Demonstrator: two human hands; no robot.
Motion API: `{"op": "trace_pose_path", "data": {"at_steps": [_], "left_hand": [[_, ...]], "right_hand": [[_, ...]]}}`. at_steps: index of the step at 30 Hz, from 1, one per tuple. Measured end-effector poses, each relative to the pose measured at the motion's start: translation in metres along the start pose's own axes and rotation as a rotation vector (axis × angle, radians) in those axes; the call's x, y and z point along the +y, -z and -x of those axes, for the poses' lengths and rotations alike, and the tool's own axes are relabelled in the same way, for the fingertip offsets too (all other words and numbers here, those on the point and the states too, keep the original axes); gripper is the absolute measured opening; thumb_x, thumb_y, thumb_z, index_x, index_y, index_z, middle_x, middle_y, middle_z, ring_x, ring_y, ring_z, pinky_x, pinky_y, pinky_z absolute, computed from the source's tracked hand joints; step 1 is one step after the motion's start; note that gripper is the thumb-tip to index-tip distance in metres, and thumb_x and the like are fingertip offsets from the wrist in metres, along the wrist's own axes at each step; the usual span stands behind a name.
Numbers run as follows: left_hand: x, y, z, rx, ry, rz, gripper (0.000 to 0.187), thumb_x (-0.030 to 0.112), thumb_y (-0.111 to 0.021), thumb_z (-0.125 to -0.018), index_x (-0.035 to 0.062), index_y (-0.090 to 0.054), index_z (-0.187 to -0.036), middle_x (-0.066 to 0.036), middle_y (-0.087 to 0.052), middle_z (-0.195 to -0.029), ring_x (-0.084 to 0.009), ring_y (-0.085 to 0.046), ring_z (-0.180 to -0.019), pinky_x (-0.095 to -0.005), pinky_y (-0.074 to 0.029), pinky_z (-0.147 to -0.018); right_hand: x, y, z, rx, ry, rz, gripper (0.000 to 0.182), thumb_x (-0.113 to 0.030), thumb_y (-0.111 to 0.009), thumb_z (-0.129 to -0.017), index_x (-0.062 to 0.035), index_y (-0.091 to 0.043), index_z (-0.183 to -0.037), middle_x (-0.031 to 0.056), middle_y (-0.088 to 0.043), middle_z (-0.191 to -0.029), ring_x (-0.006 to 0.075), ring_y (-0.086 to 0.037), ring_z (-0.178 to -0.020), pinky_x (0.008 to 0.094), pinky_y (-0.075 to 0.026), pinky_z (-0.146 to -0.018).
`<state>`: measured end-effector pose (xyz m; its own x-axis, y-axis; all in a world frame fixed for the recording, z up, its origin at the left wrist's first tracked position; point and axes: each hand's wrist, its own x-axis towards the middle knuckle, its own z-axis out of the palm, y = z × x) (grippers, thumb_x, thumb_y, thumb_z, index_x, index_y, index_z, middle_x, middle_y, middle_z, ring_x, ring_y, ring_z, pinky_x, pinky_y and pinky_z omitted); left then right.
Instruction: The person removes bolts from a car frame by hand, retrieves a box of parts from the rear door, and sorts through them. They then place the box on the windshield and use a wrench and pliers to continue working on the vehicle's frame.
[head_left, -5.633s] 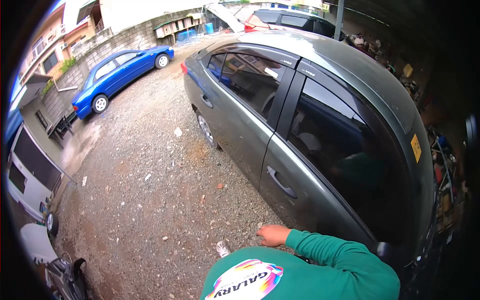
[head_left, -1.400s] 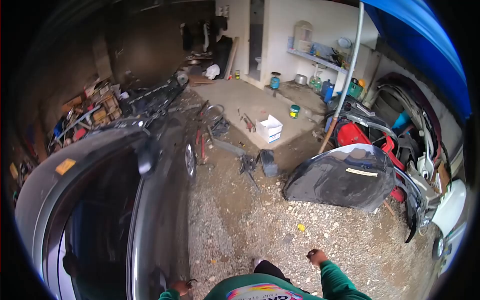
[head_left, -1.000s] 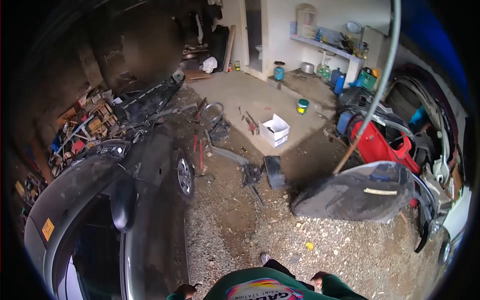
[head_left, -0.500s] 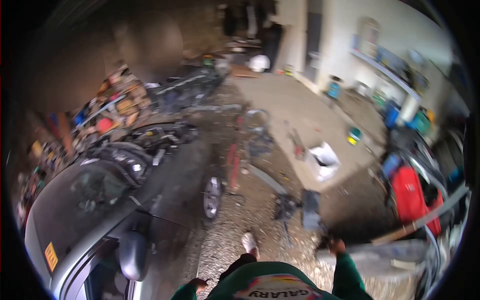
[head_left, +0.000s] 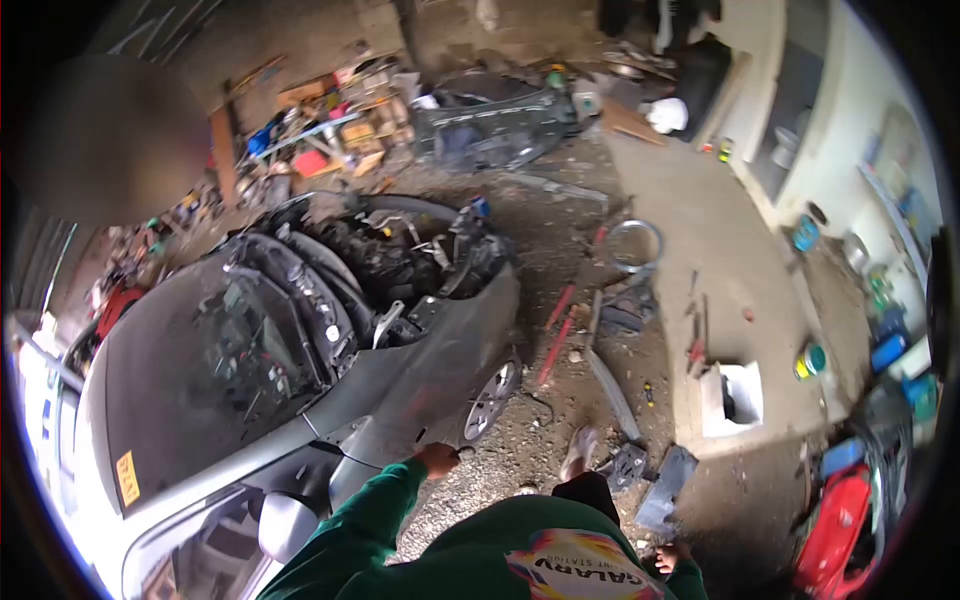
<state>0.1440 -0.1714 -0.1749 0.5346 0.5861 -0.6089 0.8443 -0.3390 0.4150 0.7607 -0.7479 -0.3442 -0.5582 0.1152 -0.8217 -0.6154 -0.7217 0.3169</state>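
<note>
left hand (head_left: pixel 437 459): on one grey car (head_left: pixel 420 370) fender, grip unclear | right hand (head_left: pixel 668 558): empty, grip loosely open

A single head-worn view is given, aimed forward and steeply down with wide fisheye bending. The grey car (head_left: pixel 300 380) is seen close at near left, the gravel floor (head_left: pixel 560 260) ahead, and the concrete slab (head_left: pixel 720 250) far right.
</note>
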Motion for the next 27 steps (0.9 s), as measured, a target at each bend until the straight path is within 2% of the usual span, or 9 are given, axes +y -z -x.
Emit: {"op": "trace_pose_path", "data": {"at_steps": [5, 7, 8, 10, 14, 17, 23, 25, 27], "left_hand": [[0.030, -0.018, -0.024, -0.163, 0.066, -0.171, 0.041, 0.044, -0.060, -0.107, 0.0110, -0.081, -0.119, -0.022, -0.080, -0.116, -0.0428, -0.076, -0.108, -0.0565, -0.058, -0.094], [0.047, -0.002, -0.044, -0.283, 0.139, -0.122, 0.045, 0.049, -0.060, -0.107, 0.0121, -0.080, -0.123, -0.023, -0.080, -0.118, -0.0406, -0.077, -0.107, -0.0544, -0.058, -0.095], [0.062, 0.016, -0.054, -0.338, 0.197, -0.099, 0.049, 0.052, -0.061, -0.107, 0.0122, -0.080, -0.126, -0.024, -0.080, -0.118, -0.0392, -0.078, -0.108, -0.0518, -0.057, -0.097], [0.040, 0.017, -0.098, -0.190, 0.147, -0.117, 0.047, 0.050, -0.063, -0.106, 0.0114, -0.082, -0.124, -0.024, -0.080, -0.119, -0.0382, -0.077, -0.111, -0.0496, -0.056, -0.099], [0.139, 0.141, -0.186, -0.392, 0.357, -0.023, 0.042, 0.047, -0.065, -0.106, 0.0105, -0.084, -0.115, -0.020, -0.082, -0.117, -0.0372, -0.078, -0.106, -0.0492, -0.059, -0.091], [0.155, 0.192, -0.244, -0.100, -0.381, -0.461, 0.025, 0.035, -0.072, -0.102, 0.0121, -0.083, -0.100, -0.016, -0.080, -0.099, -0.0364, -0.077, -0.089, -0.0492, -0.060, -0.084], [0.348, 0.240, -0.331, -0.211, -0.070, -0.390, 0.038, 0.039, -0.066, -0.109, 0.0055, -0.081, -0.119, -0.019, -0.081, -0.113, -0.0419, -0.075, -0.108, -0.0505, -0.058, -0.092], [0.373, 0.230, -0.350, -0.309, -0.049, -0.414, 0.039, 0.039, -0.065, -0.110, 0.0063, -0.079, -0.125, -0.022, -0.080, -0.114, -0.0443, -0.074, -0.110, -0.0512, -0.057, -0.094], [0.396, 0.216, -0.355, -0.335, -0.068, -0.395, 0.041, 0.042, -0.067, -0.108, 0.0087, -0.079, -0.127, -0.024, -0.079, -0.114, -0.0455, -0.073, -0.112, -0.0524, -0.057, -0.094]], "right_hand": [[-0.098, -0.061, 0.021, 0.738, 0.691, 0.302, 0.033, -0.036, -0.070, -0.110, -0.0157, -0.061, -0.134, 0.0182, -0.070, -0.102, 0.0337, -0.073, -0.082, 0.0469, -0.061, -0.064], [-0.145, -0.032, 0.001, 0.413, 0.829, 0.166, 0.017, -0.032, -0.070, -0.106, -0.0163, -0.064, -0.102, 0.0041, -0.056, -0.065, 0.0228, -0.054, -0.049, 0.0380, -0.039, -0.041], [-0.163, -0.034, 0.000, 0.676, 0.903, 0.320, 0.031, -0.037, -0.073, -0.107, -0.0173, -0.064, -0.130, 0.0038, -0.064, -0.077, 0.0188, -0.063, -0.058, 0.0382, -0.048, -0.044], [-0.217, -0.013, -0.037, 0.645, 0.747, 0.218, 0.041, -0.043, -0.074, -0.103, -0.0145, -0.061, -0.078, 0.0070, -0.055, -0.063, 0.0231, -0.061, -0.058, 0.0472, -0.047, -0.051], [-0.303, -0.026, -0.065, 1.114, 0.864, 0.656, 0.040, -0.042, -0.080, -0.094, -0.0025, -0.076, -0.094, 0.0174, -0.075, -0.083, 0.0335, -0.072, -0.077, 0.0480, -0.058, -0.073], [-0.348, -0.066, 0.008, 0.977, 0.654, 0.544, 0.050, -0.046, -0.080, -0.095, -0.0048, -0.082, -0.123, 0.0230, -0.081, -0.122, 0.0392, -0.078, -0.114, 0.0517, -0.062, -0.098], [-0.414, -0.029, 0.015, 0.538, 0.631, -0.231, 0.045, -0.043, -0.075, -0.103, -0.0056, -0.070, -0.129, 0.0190, -0.078, -0.096, 0.0391, -0.076, -0.071, 0.0566, -0.062, -0.066], [-0.418, 0.032, -0.063, 0.675, 1.022, 0.369, 0.040, -0.043, -0.071, -0.108, -0.0094, -0.063, -0.128, 0.0171, -0.073, -0.095, 0.0338, -0.070, -0.068, 0.0524, -0.054, -0.056], [-0.441, 0.020, -0.030, 0.453, 0.696, -0.627, 0.038, -0.044, -0.070, -0.109, -0.0110, -0.063, -0.126, 0.0164, -0.071, -0.101, 0.0293, -0.066, -0.068, 0.0476, -0.049, -0.053]]}}
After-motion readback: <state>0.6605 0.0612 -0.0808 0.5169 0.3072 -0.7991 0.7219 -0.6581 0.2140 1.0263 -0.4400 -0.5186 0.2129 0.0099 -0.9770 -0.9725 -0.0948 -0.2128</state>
